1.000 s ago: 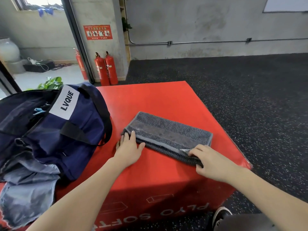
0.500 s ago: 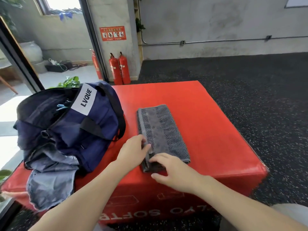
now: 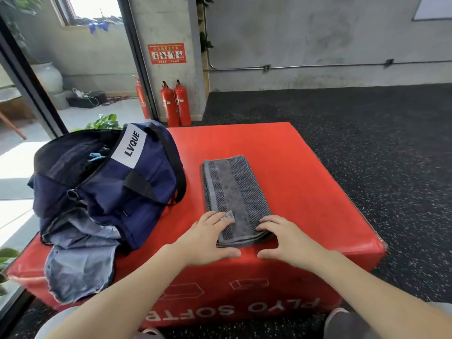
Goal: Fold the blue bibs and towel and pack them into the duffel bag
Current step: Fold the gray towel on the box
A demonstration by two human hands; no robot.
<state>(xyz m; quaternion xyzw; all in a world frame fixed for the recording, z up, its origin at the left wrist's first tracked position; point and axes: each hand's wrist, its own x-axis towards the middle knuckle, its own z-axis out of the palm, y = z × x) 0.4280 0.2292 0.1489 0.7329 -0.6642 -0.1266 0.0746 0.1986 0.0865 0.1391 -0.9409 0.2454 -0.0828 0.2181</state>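
Mid-fold: the grey towel (image 3: 234,196) lies as a long strip at centre frame on the red plyo box (image 3: 318,192), right of the duffel bag (image 3: 110,182); the left hand (image 3: 208,238) and right hand (image 3: 291,241) rest flat-fingered on its near end, grasping nothing, so next likely comes pinching that end and folding it away.

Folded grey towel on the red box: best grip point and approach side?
Take the towel at its near short end, one hand per corner, coming from the box's front edge. It lies flat as a long strip running away from the person, so that stacked end is closest.

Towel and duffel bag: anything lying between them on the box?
No. In the head view only bare red box top separates the towel from the duffel bag.
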